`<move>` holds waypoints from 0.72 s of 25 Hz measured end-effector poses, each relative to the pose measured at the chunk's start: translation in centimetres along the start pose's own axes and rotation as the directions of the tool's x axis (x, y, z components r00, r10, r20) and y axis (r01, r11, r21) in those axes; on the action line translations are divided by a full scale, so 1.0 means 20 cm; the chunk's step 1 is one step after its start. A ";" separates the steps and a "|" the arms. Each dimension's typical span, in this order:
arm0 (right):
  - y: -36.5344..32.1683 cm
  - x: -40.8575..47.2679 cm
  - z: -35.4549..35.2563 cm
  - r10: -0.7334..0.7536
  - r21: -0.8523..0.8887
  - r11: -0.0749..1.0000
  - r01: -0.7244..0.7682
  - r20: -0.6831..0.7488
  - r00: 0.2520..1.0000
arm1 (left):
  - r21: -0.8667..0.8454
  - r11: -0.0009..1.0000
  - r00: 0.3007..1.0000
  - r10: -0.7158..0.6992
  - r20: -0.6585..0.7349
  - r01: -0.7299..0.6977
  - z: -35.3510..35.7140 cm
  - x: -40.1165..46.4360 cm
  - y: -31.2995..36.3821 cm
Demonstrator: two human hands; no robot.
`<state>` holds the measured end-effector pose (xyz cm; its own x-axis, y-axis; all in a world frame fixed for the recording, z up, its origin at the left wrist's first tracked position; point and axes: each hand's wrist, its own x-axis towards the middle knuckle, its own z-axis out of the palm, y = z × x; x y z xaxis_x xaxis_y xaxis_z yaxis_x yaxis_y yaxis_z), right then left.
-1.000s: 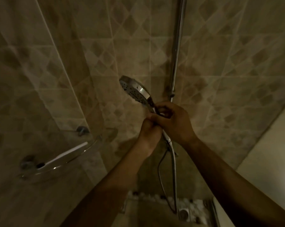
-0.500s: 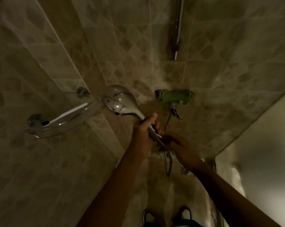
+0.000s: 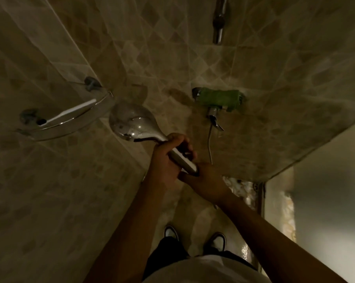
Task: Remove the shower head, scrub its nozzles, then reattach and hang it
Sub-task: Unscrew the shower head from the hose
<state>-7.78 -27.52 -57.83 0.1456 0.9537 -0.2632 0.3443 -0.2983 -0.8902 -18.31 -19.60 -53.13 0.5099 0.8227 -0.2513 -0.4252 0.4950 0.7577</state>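
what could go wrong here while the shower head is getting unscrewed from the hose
1. The chrome round shower head hangs right beside the curved glass corner shelf; a twist could swing it into the glass.
2. Only the left hand grips the handle while the right hand works the base; once freed, the head may drop toward the feet.

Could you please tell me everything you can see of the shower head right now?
The shower head looks like shiny chrome, with a round head and a long straight handle. Its domed back faces the camera, so the nozzles are hidden. It is off the rail, pointing up-left near the glass shelf. The left hand grips the handle; the right hand holds its lower end, where the hose joint is hidden.
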 end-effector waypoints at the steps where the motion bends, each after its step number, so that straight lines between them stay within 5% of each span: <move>1: 0.00 0.01 0.01 0.048 0.025 0.998 -0.048 0.001 0.999 | 0.005 1.000 0.999 0.025 0.038 -0.026 -0.02 0.02 0.02; 7: -0.07 0.10 0.02 0.223 0.089 0.971 -0.222 -0.002 0.975 | -0.120 0.991 0.953 -0.011 0.303 0.050 -0.07 0.16 0.15; 10: -0.09 0.15 0.07 0.191 -0.087 0.973 -0.215 -0.224 0.956 | -0.085 0.994 0.997 -0.075 -0.024 0.073 -0.05 0.26 0.14; 13: -0.09 0.19 0.11 0.131 -0.273 0.925 -0.263 -0.420 0.898 | -0.025 0.995 0.905 -0.096 -0.415 0.094 -0.01 0.32 0.10; 18: -0.07 0.23 0.14 0.210 -0.148 0.945 -0.292 -0.410 0.887 | -0.064 0.977 0.911 -0.215 -0.353 0.205 0.00 0.37 0.12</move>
<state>-10.17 -22.54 -58.87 0.5821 0.7676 -0.2684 0.4197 -0.5663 -0.7093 -15.48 -12.31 -53.20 0.2918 0.7417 -0.6040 -0.3584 0.6702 0.6499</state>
